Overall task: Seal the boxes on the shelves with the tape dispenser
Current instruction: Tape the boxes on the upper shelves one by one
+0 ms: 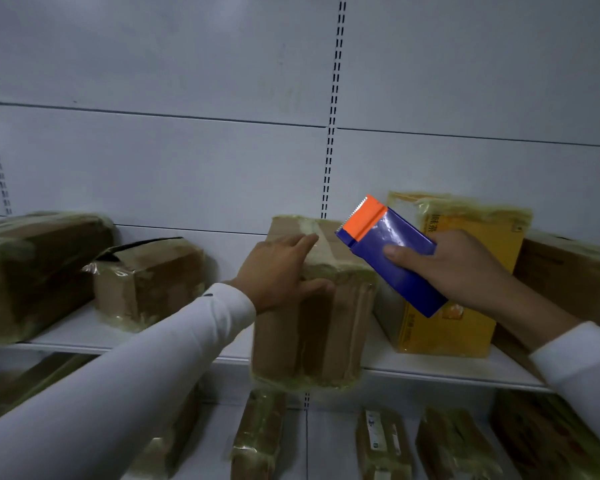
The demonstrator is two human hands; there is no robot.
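Right hand (465,268) gripped the light, rigid blue-and-orange plastic tape dispenser (388,254) by its body, while the left hand (278,271) lay spread-fingered, steadying the stiff, tape-slick brown cardboard box (312,327).

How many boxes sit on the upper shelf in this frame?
5: far-left box, open-flapped box, middle box under the left hand, yellow box, and one at far right. Others may be hidden.

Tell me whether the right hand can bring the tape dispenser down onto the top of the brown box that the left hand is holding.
Probably yes. The right hand holds the tape dispenser just beside the brown box, nothing between them. The left hand covers only part of the top.
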